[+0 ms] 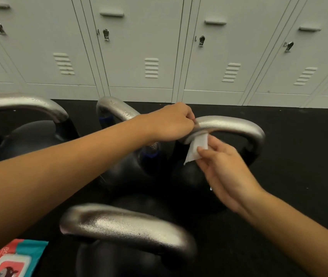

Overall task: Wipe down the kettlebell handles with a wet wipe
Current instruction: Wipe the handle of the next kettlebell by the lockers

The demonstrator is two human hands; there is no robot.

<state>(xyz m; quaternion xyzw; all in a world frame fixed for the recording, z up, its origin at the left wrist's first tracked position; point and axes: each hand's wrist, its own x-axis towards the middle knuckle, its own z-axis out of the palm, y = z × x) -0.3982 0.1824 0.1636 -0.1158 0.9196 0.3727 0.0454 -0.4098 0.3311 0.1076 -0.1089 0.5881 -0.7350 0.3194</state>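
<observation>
A: Status of wet wipe (197, 148)?

B: Looped under the far-right kettlebell handle (231, 124), near the lockers' (139, 56) edge of the floor (299, 156). Left hand (171, 124) fingers curl around the upper end; right hand (225, 172) fingers pinch the lower tail.

A: Handling?

B: Wipe: thin, limp, likely slippery; hold both ends taut. Kettlebell: presumably heavy, unlikely to shift.

Four kettlebells set on floor (299, 156) before lockers (139, 47). Relative to right kettlebell handle (239, 124): two kettlebells placed left, one nearer camera, wipe pack (13, 260) found far lower left.
</observation>
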